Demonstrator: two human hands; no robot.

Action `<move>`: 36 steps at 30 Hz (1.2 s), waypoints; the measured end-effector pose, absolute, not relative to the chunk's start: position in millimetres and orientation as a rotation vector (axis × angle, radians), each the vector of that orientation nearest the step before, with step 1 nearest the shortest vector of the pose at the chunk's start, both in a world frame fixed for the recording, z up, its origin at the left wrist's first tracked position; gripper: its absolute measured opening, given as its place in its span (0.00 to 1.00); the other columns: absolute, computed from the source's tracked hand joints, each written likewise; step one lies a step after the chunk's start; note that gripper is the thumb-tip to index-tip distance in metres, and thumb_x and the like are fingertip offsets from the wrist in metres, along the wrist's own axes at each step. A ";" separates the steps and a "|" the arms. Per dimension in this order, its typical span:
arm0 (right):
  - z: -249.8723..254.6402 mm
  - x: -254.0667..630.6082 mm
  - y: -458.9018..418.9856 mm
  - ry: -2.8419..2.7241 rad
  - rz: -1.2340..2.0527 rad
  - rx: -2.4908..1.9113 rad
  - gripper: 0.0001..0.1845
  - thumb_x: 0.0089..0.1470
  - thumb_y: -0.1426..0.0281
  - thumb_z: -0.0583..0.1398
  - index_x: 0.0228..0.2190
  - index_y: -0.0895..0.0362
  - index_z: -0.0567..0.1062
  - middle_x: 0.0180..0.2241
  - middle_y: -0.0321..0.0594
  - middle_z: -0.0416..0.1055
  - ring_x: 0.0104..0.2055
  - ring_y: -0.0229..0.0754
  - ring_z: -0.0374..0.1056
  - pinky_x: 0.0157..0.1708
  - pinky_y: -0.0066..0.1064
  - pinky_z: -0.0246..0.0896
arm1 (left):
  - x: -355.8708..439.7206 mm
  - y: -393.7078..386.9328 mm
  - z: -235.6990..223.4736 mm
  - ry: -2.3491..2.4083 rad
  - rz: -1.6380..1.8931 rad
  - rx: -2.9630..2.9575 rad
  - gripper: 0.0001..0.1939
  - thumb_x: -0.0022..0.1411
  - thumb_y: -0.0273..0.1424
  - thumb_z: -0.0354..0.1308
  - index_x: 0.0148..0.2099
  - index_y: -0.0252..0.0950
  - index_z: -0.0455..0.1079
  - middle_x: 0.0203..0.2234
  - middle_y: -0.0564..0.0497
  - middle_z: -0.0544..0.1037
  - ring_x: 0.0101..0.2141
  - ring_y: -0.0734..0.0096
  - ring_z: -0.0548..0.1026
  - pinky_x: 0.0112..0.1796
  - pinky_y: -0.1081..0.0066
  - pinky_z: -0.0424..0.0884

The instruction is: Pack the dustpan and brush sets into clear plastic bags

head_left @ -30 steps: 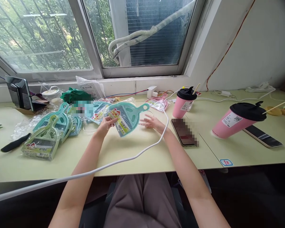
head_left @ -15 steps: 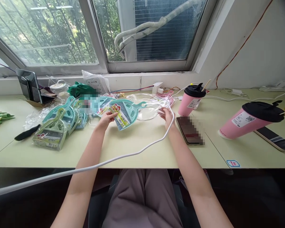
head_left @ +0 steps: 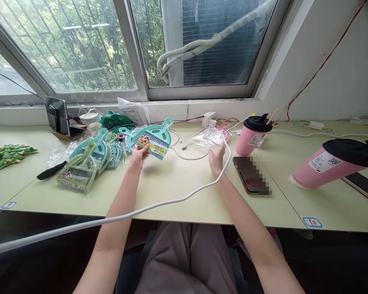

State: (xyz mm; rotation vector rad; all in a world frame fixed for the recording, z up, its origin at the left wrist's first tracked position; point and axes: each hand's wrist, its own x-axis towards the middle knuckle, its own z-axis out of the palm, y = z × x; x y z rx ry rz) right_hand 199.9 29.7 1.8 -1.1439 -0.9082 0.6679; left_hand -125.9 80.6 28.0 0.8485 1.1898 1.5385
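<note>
My left hand (head_left: pixel 138 157) grips a teal mini dustpan with brush (head_left: pixel 155 141) by the lower edge, thumb over its printed yellow label. Its handle points up and away from me. Further right, my right hand (head_left: pixel 216 159) holds nothing, its thumb and fingers apart, just in front of a crumpled clear plastic bag (head_left: pixel 207 138). Beyond the bag something pink with a looped handle shows in part. To the left lie several wrapped dustpan sets, a green one (head_left: pixel 78 171) in front and teal ones (head_left: pixel 93 149) behind it. Part of a teal set sits behind the held one.
A white cable (head_left: pixel 171 201) crosses in front of my arms. On the right are a phone (head_left: pixel 250 175) and two pink cups (head_left: pixel 247 141) with black lids. At left are a black-handled tool (head_left: pixel 51 170), green woven leaf strips (head_left: pixel 9 157) and a tablet on a stand (head_left: pixel 55 116).
My right hand has opened and come away from the clear plastic, which now lies on the table. The dustpan in my left hand has turned, its handle swinging upward. The view has shifted slightly.
</note>
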 end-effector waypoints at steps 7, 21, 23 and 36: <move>25.4 158.1 -3.0 -1.810 0.143 -1.278 0.11 0.59 0.66 0.54 0.37 0.52 0.76 0.44 0.43 0.72 0.51 0.51 0.63 0.54 0.46 0.53 | -88.9 64.9 21.7 1.179 1.043 1.192 0.22 0.34 0.35 0.75 0.32 0.30 0.73 0.23 0.45 0.78 0.18 0.73 0.72 0.19 0.76 0.64; 24.5 121.9 -17.7 -1.848 0.564 -1.426 0.08 0.45 0.62 0.67 0.27 0.52 0.77 0.41 0.39 0.73 0.50 0.50 0.64 0.48 0.42 0.53 | -103.9 27.6 63.8 1.007 0.140 1.652 0.30 0.55 0.57 0.54 0.29 0.31 0.75 0.20 0.43 0.77 0.16 0.73 0.69 0.21 0.72 0.65; 24.9 124.9 -13.0 -1.742 0.711 -1.295 0.09 0.46 0.61 0.66 0.26 0.54 0.76 0.37 0.38 0.74 0.46 0.47 0.67 0.48 0.41 0.56 | -116.4 26.7 72.1 0.986 0.122 1.722 0.33 0.57 0.58 0.49 0.26 0.32 0.75 0.20 0.42 0.78 0.15 0.74 0.68 0.21 0.72 0.64; 65.8 235.3 -48.0 -1.960 1.202 -1.311 0.16 0.48 0.58 0.63 0.35 0.56 0.78 0.27 0.37 0.72 0.29 0.39 0.67 0.29 0.28 0.58 | -76.0 69.3 12.1 1.407 1.092 2.150 0.18 0.63 0.40 0.50 0.46 0.36 0.73 0.45 0.44 0.77 0.44 0.62 0.74 0.40 0.67 0.71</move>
